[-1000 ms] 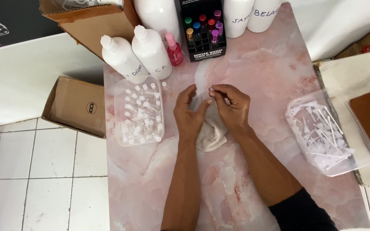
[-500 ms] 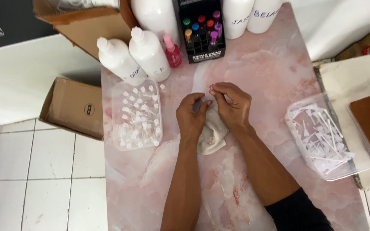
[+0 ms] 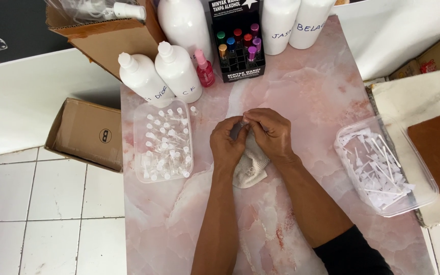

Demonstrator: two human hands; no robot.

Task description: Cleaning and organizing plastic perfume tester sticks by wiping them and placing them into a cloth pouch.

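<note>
Small clear vial point(image 3: 241, 126), mostly hidden, sits pinched between the fingertips of both hands above the middle of the pink marbled worktop point(image 3: 311, 86). The left hand point(image 3: 226, 143) curls around it from the left, thumb and forefinger closed on it; the right hand point(image 3: 271, 133) meets it from the right, fingertips pressed to its top end. Under the two hands lies a crumpled off-white cloth point(image 3: 248, 170), resting on the worktop. Just left of the hands stands a clear plastic tub of empty vials point(image 3: 163, 140); well to the right, at the worktop's edge, a second clear tub holds white dip-tube sprayers point(image 3: 378, 165). Beyond the hands stand white squeeze bottles point(image 3: 178, 71), a small pink spray bottle point(image 3: 205, 65) and a black display rack of coloured-cap vials point(image 3: 237, 43).
</note>
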